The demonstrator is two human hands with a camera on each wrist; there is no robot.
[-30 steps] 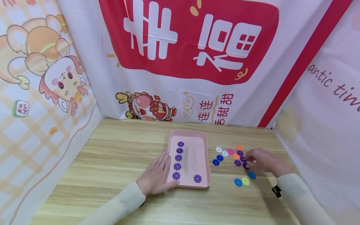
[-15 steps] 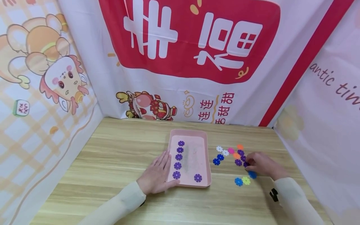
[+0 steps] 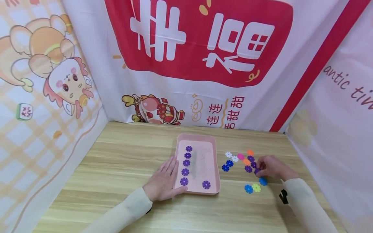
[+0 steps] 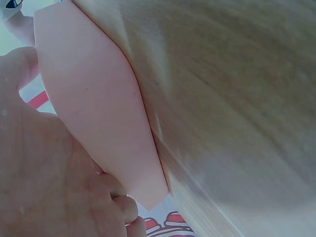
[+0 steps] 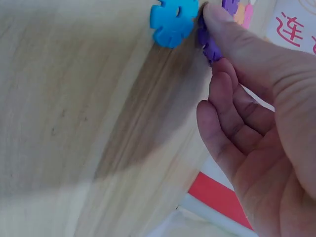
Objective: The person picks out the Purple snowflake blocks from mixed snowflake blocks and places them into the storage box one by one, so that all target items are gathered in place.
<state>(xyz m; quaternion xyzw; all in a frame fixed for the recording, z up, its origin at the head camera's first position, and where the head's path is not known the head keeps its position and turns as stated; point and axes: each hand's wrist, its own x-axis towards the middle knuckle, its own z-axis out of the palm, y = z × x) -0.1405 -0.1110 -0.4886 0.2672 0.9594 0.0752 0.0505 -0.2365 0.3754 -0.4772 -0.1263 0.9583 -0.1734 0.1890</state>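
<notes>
- Fingertips of the right hand (image 3: 269, 166) pinch a purple flower disc (image 5: 210, 42) at the edge of the loose pile; the wrist view shows thumb and forefinger closed on its rim. The disc is tipped up on edge there, not flat, beside a light blue disc (image 5: 173, 19) lying flat on the surface (image 3: 122, 161).
- Purple discs left outside look few: two more (image 3: 249, 163) just left of the pinched one, touching the orange ones.
- Other colours in that pile are white (image 3: 231, 156), pink (image 3: 240, 156), orange (image 3: 247, 157), dark blue (image 3: 227, 165), light blue and yellow-green (image 3: 256, 187); all lie flat.
- Left hand (image 3: 163, 181) rests flat, fingers straight, along the left side of the pink tray (image 3: 214, 161), thumb at its near left corner.
- Inside the tray, five purple discs (image 3: 186, 163) form a straight column along the left wall, and a sixth (image 3: 206, 184) starts a second column at the near end.
- Judging from this, the sorting of purple into the tray is well past half, with about three pieces to go.
- Tray's long axis runs away from the person toward the back cloth; the disc column follows it. The discs are round and have no heading of their own.
</notes>
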